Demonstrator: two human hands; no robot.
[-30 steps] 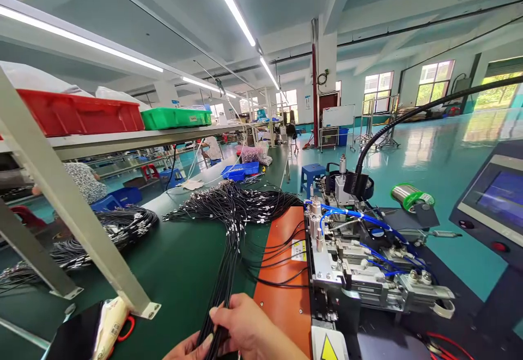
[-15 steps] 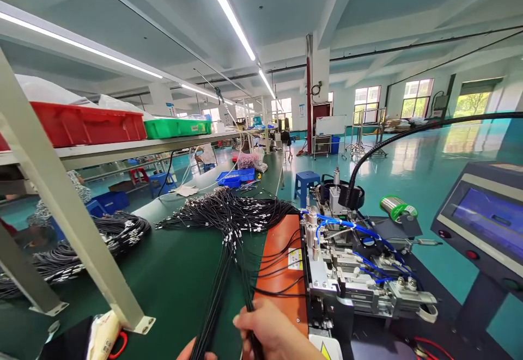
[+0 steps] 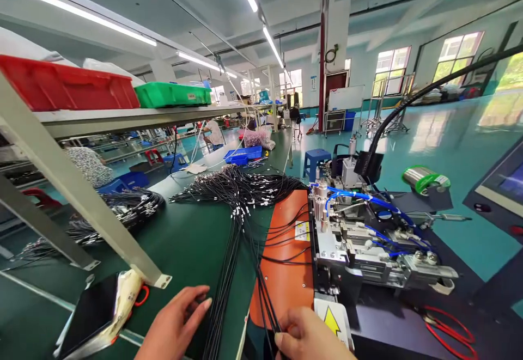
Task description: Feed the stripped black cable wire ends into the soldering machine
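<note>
My right hand (image 3: 308,335) is at the bottom edge, pinched shut on a few thin black cables (image 3: 265,289) that run up over the orange plate (image 3: 288,251). My left hand (image 3: 175,322) lies open on the green mat, fingertips touching the main black cable bundle (image 3: 226,278). That bundle fans out into a heap of metal-tipped cable ends (image 3: 241,188) further up the bench. Right beside my right hand stands a metal fixture machine (image 3: 359,240) with blue hoses and a yellow warning label (image 3: 332,321).
A phone and a packet with a red ring (image 3: 102,311) lie at the lower left by a slanted shelf leg (image 3: 77,196). Red (image 3: 69,85) and green (image 3: 171,94) bins sit on the shelf. More cable coils (image 3: 122,210) lie left. A solder spool (image 3: 425,179) and a screen panel (image 3: 504,185) are right.
My right hand has drawn a few cables away from the bundle and moved right, towards the machine. My left hand has let go and opened beside the bundle. The view has tilted down.
</note>
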